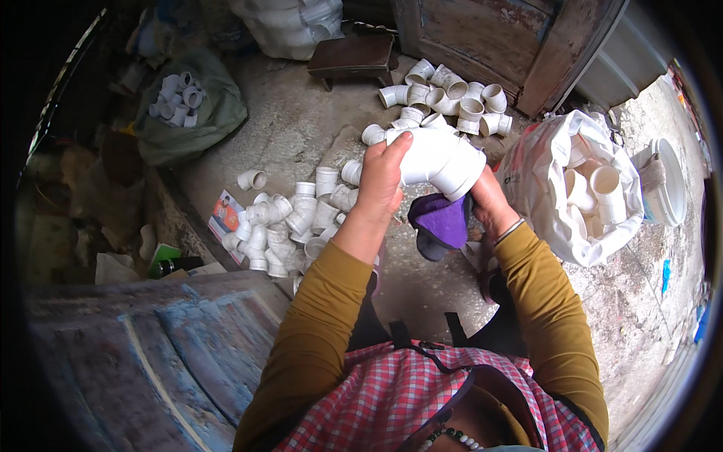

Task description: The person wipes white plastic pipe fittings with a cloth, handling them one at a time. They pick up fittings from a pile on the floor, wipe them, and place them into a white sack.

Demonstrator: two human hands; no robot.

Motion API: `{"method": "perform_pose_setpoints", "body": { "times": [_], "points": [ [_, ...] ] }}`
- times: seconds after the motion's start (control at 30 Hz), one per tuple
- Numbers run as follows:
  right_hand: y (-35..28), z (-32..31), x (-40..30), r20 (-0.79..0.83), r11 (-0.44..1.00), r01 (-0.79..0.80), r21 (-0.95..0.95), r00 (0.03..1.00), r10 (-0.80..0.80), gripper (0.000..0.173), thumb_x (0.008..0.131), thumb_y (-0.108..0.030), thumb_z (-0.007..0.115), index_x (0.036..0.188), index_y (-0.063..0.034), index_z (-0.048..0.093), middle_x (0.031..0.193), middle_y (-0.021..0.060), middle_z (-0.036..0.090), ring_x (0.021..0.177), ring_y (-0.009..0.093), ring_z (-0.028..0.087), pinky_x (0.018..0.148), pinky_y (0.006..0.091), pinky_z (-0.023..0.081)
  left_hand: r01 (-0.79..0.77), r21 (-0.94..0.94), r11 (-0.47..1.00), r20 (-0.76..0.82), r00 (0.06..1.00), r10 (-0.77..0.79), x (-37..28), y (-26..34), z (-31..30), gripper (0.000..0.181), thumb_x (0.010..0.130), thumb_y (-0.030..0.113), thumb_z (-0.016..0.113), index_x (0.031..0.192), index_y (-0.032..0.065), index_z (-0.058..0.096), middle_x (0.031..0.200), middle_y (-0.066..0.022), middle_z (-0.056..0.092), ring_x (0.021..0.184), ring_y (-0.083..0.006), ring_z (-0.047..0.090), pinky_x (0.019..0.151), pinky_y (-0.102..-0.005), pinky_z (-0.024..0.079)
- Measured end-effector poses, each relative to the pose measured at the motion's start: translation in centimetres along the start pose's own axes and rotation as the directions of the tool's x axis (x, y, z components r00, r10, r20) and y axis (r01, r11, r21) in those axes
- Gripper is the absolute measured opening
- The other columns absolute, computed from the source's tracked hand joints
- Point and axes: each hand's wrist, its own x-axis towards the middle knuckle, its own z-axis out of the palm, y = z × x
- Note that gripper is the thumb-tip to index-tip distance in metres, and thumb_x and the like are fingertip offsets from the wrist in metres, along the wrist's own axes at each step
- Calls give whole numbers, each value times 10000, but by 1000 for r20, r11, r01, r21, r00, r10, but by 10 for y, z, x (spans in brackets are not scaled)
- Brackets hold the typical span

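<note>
Between my hands is a large white plastic pipe elbow, raised above the floor. My left hand grips its left end, thumb laid over the top. At the other end, my right hand supports the elbow's right rim, its fingers partly hidden behind the fitting. A purple cloth with a dark edge hangs below the elbow, beside my right hand; whether my fingers hold it is hidden. Just beyond lies a heap of white pipe elbows, and more white fittings are piled to the left of my left forearm.
A white woven sack of fittings stands at the right, with a white bucket behind it. A green sack holds small fittings. A low wooden stool stands near an old wooden door. Weathered wooden boards lie at lower left.
</note>
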Motion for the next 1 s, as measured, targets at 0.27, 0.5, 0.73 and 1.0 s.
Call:
{"method": "perform_pose_setpoints", "body": {
  "times": [0.27,0.5,0.73,1.0],
  "points": [
    [-37,-19,-1,369,-1,531,-848,588,-720,123,594,-147,633,647,-61,563,619,101,551,582,331,536,530,380,442,103,226,969,-31,995,-99,22,-3,-41,508,794,286,614,1201,48,427,1180,-115,469,1074,-228,470,830,-437,425],
    [-45,-4,-26,796,-573,566,-593,302,-525,142,579,-133,568,708,-99,518,623,16,464,543,177,489,505,296,377,470,27,882,164,869,-468,39,-31,-46,547,753,433,616,1175,117,470,1140,-70,518,1045,-262,500,793,-527,431],
    [-48,-7,-31,700,-437,578,-689,375,-608,265,620,-169,614,873,-98,585,665,31,548,538,198,541,501,313,429,491,-55,870,345,827,-445,35,-31,-32,560,741,426,623,1155,78,478,1093,-84,554,1018,-235,529,862,-440,426],
    [-38,-21,-10,135,266,369,-890,772,-621,250,727,-208,630,891,-21,598,731,144,619,689,276,620,613,337,476,145,-53,988,172,976,-134,26,-26,-3,533,705,338,667,1085,-7,521,986,-94,581,912,-197,561,786,-334,461]
  ]
}}
